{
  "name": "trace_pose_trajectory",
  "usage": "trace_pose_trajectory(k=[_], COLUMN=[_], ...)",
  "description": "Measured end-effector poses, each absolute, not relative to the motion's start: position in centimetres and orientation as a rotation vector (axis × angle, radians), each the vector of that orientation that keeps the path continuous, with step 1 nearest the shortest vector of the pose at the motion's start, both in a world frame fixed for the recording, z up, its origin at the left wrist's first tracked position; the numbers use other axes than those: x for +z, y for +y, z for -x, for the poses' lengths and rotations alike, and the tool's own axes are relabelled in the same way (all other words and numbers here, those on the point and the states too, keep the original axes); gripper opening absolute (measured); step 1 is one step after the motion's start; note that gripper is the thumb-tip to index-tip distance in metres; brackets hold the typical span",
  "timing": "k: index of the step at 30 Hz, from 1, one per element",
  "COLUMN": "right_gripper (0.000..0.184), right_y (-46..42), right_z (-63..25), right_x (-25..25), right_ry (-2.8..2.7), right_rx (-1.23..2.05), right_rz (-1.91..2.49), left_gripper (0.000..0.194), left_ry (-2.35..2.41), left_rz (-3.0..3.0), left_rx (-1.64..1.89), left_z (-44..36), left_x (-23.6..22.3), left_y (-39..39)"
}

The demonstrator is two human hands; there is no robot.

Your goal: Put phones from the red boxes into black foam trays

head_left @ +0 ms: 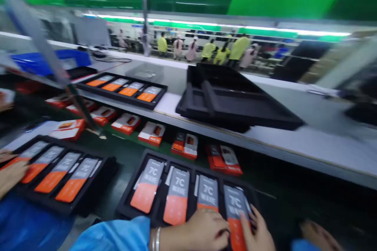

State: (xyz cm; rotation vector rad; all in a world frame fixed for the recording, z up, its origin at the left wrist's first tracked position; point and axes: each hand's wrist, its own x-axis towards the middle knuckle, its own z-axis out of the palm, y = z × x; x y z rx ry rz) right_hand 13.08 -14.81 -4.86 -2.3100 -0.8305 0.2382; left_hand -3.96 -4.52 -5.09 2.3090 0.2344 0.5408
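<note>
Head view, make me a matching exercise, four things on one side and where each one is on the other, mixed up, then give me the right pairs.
Things:
1. Silver bracelet
2. Pack touched by the right hand
3. Row of orange and white boxes
4. Overlapping black trays

Places:
A. On the white shelf
B. In the rightmost slot of the tray at the hands
C. On the wrist of the left hand
D. Along the green surface, below the shelf edge

Right pairs: 1-C, 2-B, 3-D, 4-A
</note>
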Motion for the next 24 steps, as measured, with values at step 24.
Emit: trace_pose_trajectory(k=[24], right_gripper=[0.038], right_y=[-16.9], right_z=[-15.0], right_x=[0.0], right_ry=[-0.693], right_rx=[0.922], right_rz=[1.997], left_gripper=[0.027], left_ry=[0.380], left_rz=[-1.907], left_rx=[0.445], left_z=[4.9], left_x=[-3.0], left_y=[-4.0])
